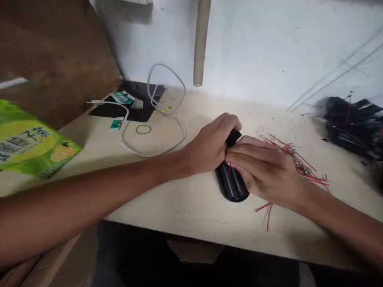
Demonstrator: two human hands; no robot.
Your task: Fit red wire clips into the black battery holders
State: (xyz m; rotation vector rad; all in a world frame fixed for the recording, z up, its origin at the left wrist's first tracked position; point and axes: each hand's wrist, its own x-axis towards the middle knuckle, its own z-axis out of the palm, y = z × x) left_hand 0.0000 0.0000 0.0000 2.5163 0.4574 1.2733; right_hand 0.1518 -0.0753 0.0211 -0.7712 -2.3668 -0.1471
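Near edge: the pale worktop is carrying a few loose red wires, which are lying just beyond its front rim. Next, black casing, one, elongated: its glossy rounded end is pointing toward the person, a short red wire is showing across it, and its middle is hiding under the fingers. Right hand: is gripping the casing from the side, fingers bent, tips gathering beside the red wire; whether they are also pinching it, one cannot tell. Left hand: is closing over the casing's far part, fingers curled. Handling note, by judgement: the left hand is best serving as anchor, pressing the casing flat, while the right fingertips are working in small, even pushes; the thin wire is probably asking for slack, since a pinch or a tug could be straining it. Right side: a tangle of red wires is lying near the right hand, and sleeves are best clearing it. Left side: a green ring is lying beside the looping white cable. Farther right: a heap of black parts is sitting toward the wall, which is closing the view.
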